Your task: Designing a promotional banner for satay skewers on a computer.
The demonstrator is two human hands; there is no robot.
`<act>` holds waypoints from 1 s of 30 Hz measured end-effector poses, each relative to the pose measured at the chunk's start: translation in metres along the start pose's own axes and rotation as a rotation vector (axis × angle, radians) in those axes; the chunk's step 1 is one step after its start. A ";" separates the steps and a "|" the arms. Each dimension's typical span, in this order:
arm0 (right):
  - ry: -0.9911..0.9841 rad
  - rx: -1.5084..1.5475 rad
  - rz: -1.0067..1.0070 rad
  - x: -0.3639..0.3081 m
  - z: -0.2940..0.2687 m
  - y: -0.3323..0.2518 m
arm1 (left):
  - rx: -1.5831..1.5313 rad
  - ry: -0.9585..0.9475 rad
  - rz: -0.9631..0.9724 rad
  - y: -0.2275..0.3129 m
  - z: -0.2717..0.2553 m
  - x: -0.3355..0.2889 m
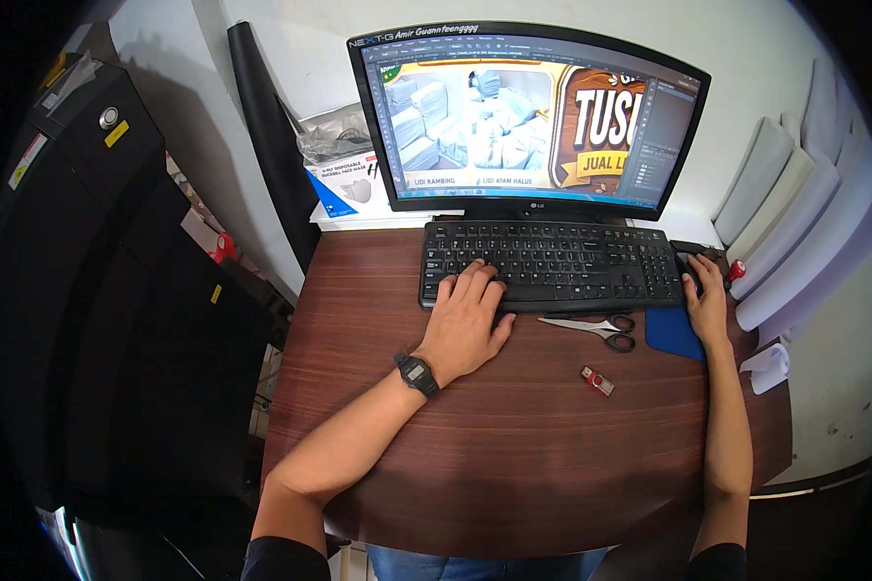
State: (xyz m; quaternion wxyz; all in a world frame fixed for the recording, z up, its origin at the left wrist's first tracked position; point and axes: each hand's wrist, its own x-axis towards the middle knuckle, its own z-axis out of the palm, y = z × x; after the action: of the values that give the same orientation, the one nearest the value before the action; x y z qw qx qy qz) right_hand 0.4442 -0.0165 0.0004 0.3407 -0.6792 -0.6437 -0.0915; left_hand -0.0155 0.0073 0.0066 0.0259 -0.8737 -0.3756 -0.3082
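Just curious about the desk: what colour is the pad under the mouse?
The mouse pad is blue, seen in the head view, beside the right hand.

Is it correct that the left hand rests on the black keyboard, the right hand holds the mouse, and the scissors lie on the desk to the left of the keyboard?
Not quite. The head view shows the scissors just in front of the black keyboard, toward its right end, not to its left. The rest holds: the left hand rests on the keyboard and the right hand holds the mouse.

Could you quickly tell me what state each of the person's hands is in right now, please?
Left hand: open, fingers spread flat on the black keyboard.
Right hand: curled over the black mouse, gripping it.
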 end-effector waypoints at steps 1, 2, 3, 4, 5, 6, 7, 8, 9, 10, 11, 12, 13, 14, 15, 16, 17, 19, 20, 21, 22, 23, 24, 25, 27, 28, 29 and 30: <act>-0.004 -0.005 0.001 0.000 0.000 -0.001 | 0.011 -0.001 -0.004 0.000 0.000 0.000; -0.004 -0.006 0.001 0.000 0.000 0.000 | 0.020 -0.002 -0.007 0.000 0.000 0.000; 0.000 -0.005 0.000 0.000 0.000 0.000 | 0.019 -0.002 -0.007 0.000 0.000 0.000; 0.003 -0.004 -0.001 0.000 0.000 0.000 | 0.030 0.006 -0.007 0.000 0.001 -0.001; 0.004 -0.004 0.000 0.000 0.000 0.001 | 0.041 0.014 -0.006 -0.001 0.001 -0.001; 0.001 -0.005 0.001 0.000 0.000 0.001 | 0.042 0.014 -0.006 -0.001 0.002 -0.001; -0.003 -0.006 0.003 0.000 0.000 0.001 | 0.054 0.018 -0.010 -0.001 0.002 -0.001; -0.002 -0.006 0.003 0.000 0.001 0.001 | 0.066 0.022 -0.013 -0.001 0.001 -0.001; -0.002 -0.005 0.000 0.000 0.001 0.002 | 0.066 0.022 -0.013 -0.001 0.001 -0.001; -0.002 -0.003 -0.003 0.000 0.001 0.002 | 0.081 0.027 -0.051 0.000 0.001 -0.001; -0.001 -0.004 -0.002 0.000 0.000 0.001 | 0.095 0.032 -0.090 0.001 0.001 -0.001; 0.006 -0.007 -0.003 0.000 -0.001 0.000 | 0.095 0.032 -0.089 0.002 0.001 -0.001; 0.014 -0.010 -0.003 0.000 -0.002 -0.001 | 0.134 0.020 -0.130 0.004 0.000 0.000; 0.014 -0.009 -0.003 0.000 -0.002 -0.003 | 0.176 0.006 -0.171 0.006 -0.001 -0.001; 0.018 0.000 0.010 0.000 -0.003 -0.008 | 0.177 0.005 -0.171 0.008 -0.003 -0.001; 0.021 0.009 0.024 0.000 -0.004 -0.011 | 0.231 -0.027 -0.209 0.011 -0.005 0.000; 0.023 0.008 0.025 0.000 -0.006 -0.013 | 0.284 -0.057 -0.244 0.013 -0.007 0.000; -0.007 0.078 0.059 0.001 -0.008 -0.016 | 0.312 -0.061 -0.233 0.013 -0.007 0.000; -0.006 0.076 0.063 0.000 -0.009 -0.016 | 0.336 -0.065 -0.223 0.013 -0.006 -0.001; -0.017 0.060 0.051 0.001 -0.008 -0.016 | 0.334 -0.067 -0.220 0.013 -0.006 -0.001; -0.028 0.044 0.039 0.000 -0.008 -0.015 | 0.341 -0.077 -0.222 0.012 -0.006 -0.002; -0.027 0.042 0.042 0.000 -0.008 -0.011 | 0.347 -0.085 -0.225 0.012 -0.006 -0.002; -0.013 0.015 -0.009 -0.001 -0.007 -0.006 | 0.344 -0.086 -0.222 0.012 -0.005 -0.002; 0.001 -0.012 -0.060 -0.002 -0.007 -0.002 | 0.348 -0.085 -0.221 0.012 -0.004 -0.001; -0.004 -0.029 -0.072 -0.004 -0.007 0.000 | 0.357 -0.087 -0.220 0.012 -0.005 -0.001; -0.008 -0.048 -0.085 -0.005 -0.008 0.002 | 0.323 -0.085 -0.221 0.012 -0.005 -0.001; -0.008 -0.048 -0.081 -0.005 -0.008 0.005 | 0.287 -0.084 -0.220 0.014 -0.006 -0.001; 0.023 0.006 -0.068 -0.004 -0.006 0.010 | 0.287 -0.087 -0.217 0.016 -0.007 -0.001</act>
State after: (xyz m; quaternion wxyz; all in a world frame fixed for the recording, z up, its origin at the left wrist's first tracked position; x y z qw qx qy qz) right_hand 0.4544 -0.0225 -0.0009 0.3468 -0.6547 -0.6628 -0.1086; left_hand -0.0091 -0.0063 0.0151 0.1005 -0.8280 -0.5083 -0.2144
